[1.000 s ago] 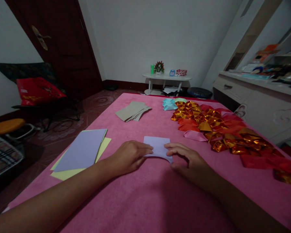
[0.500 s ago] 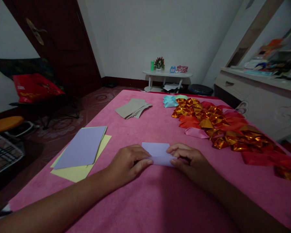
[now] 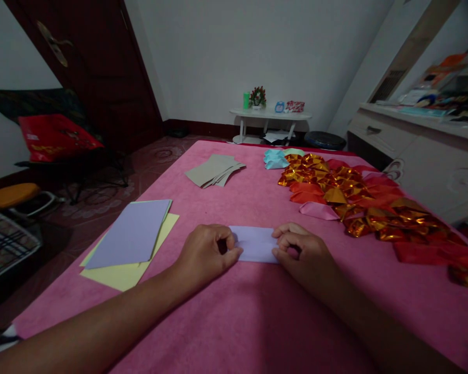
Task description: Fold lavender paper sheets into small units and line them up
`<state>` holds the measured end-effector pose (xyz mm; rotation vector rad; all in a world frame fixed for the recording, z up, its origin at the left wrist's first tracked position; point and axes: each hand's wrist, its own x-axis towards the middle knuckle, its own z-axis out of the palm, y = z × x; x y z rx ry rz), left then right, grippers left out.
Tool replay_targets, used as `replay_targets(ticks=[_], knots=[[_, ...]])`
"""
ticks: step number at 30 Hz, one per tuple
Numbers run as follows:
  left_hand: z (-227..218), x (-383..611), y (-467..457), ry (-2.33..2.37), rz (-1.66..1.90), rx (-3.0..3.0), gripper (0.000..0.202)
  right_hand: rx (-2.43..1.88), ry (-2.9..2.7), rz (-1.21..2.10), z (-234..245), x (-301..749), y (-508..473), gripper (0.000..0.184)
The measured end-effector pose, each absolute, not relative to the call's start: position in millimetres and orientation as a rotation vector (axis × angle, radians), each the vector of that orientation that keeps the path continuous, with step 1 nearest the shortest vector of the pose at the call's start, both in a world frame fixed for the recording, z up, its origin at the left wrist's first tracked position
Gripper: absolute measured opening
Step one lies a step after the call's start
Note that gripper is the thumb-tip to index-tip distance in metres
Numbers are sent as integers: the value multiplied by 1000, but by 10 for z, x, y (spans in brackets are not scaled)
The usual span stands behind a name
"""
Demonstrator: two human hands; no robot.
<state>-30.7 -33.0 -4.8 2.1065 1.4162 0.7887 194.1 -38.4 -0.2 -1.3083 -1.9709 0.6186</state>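
A small lavender paper point(image 3: 255, 243), folded into a narrow strip, lies on the pink tablecloth point(image 3: 234, 311) in front of me. My left hand point(image 3: 207, 253) pinches its left end with curled fingers. My right hand point(image 3: 304, 254) pinches its right end the same way. Both hands rest on the cloth and press the paper flat.
A stack of lavender and yellow sheets point(image 3: 130, 239) lies to the left. Grey-brown cards point(image 3: 214, 170) sit farther back. Light blue folded pieces point(image 3: 275, 158) and a long heap of gold, red and pink folded pieces point(image 3: 359, 205) run along the right. A white cabinet point(image 3: 425, 161) stands right.
The near edge of the lavender paper has been folded over, so it now shows as a narrower strip. Both hands closed into pinches at its ends. The view tilted slightly.
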Motion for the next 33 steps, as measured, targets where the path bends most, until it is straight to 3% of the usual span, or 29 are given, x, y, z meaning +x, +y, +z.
replay_targets(ticks=[4,6,8,11,15,18,22,25,29,33], knots=[[-37,-340,-331,1493,781,2133,13,-1373,-1965,595,-19,1936,-349,20],[-41,-374,-327,1521,813,2130,29,-1450,-1926,606,-44,1953,-317,11],[-58,-405,-314,1527,828,2119,46,-1534,-1872,658,-70,1973,-281,27],[-81,-422,-278,1520,805,2117,57,-1573,-1868,762,-71,1979,-233,55],[-30,-380,-218,1568,690,2184,66,-1643,-2021,713,43,1916,-189,41],[47,-351,-179,1601,534,2251,58,-1720,-2110,682,135,1865,-167,30],[59,-356,-113,1600,530,2146,55,-1664,-1975,947,107,1857,-125,18],[2,-317,-9,1442,684,1859,42,-1443,-1505,1169,12,1847,-37,23],[-29,-127,179,1093,1021,1410,38,-1295,-1322,1118,-65,1790,140,29],[-51,104,296,1088,1247,1217,37,-1226,-1160,979,-142,1784,258,37]])
